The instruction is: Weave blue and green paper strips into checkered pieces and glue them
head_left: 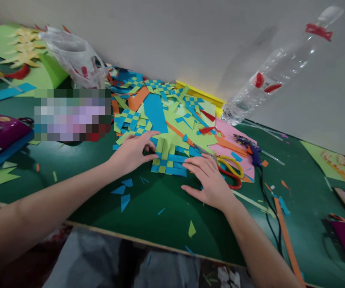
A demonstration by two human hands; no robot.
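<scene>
A small woven mat of blue and green paper strips (167, 164) lies in front of me, its strip ends loose at the top and right. At its left edge is my left hand (135, 151), index finger and thumb apart; the thumb tip meets the mat's side. My right hand (207, 180) rests at the other side, fingers stretched out, the fingertips over the ends of the blue strips and the thumb spread away. Neither hand grips anything that I can see. Scissors with yellow and red handles (231, 168) lie just beyond my right hand, partly hidden by it.
Behind the mat is a pile of woven pieces and paper strips (157, 108). A clear plastic bottle (276, 76) leans to the right by the wall. A blue glue gun (254, 154) with a black cord lies on pink paper (246, 138). Paper scraps (126, 202) dot the green table (166, 228).
</scene>
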